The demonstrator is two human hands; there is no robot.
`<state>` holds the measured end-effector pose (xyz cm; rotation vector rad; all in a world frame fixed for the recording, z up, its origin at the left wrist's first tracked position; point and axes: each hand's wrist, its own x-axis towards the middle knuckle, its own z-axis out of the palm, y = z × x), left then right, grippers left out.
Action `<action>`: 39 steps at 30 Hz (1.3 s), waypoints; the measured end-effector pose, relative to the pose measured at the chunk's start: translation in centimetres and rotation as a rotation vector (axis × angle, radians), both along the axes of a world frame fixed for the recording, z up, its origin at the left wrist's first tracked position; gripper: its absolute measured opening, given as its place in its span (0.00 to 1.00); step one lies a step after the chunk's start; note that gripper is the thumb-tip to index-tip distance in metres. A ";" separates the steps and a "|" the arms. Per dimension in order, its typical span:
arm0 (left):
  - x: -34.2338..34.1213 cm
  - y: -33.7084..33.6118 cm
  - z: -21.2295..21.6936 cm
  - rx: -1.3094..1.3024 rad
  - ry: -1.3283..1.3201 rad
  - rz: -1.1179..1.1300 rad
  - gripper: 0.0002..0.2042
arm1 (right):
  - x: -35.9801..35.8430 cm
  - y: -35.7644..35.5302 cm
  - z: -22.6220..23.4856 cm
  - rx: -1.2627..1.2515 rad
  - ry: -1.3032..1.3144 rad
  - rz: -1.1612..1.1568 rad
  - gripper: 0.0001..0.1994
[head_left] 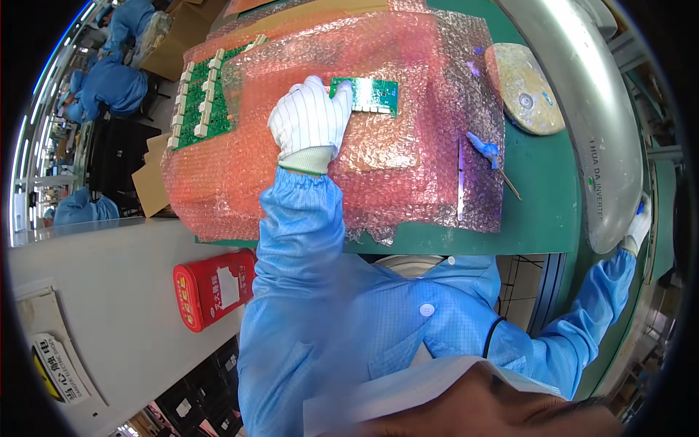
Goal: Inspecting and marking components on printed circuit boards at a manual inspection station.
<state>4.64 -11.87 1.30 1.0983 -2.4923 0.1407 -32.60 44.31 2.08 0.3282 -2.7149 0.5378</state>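
My left hand [309,124], in a white striped glove, pinches the left end of a small green circuit board [377,96]. White connectors line the board's near edge. Beneath it lies pink bubble wrap [291,189]. Beyond the left hand rests a larger green board [207,102] with rows of white connectors, partly covered by the wrap. Far off to the right, my right hand [638,224], also gloved, is beside the end of a long silver-grey machine housing [604,146]. Its fingers are too small and partly hidden to read.
On the green mat [539,182] sit a round stained pad [526,91] and a tool with a blue-wrapped handle [483,149]. A thin metal strip [461,182] lies on the wrap. A red container [213,288] stands at left. Several co-workers in blue [113,84] sit beyond.
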 end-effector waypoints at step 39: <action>-1.3 8.3 2.3 1.683 1.153 -0.547 0.25 | 21.2 -27.9 1.2 0.297 -0.126 1.358 0.10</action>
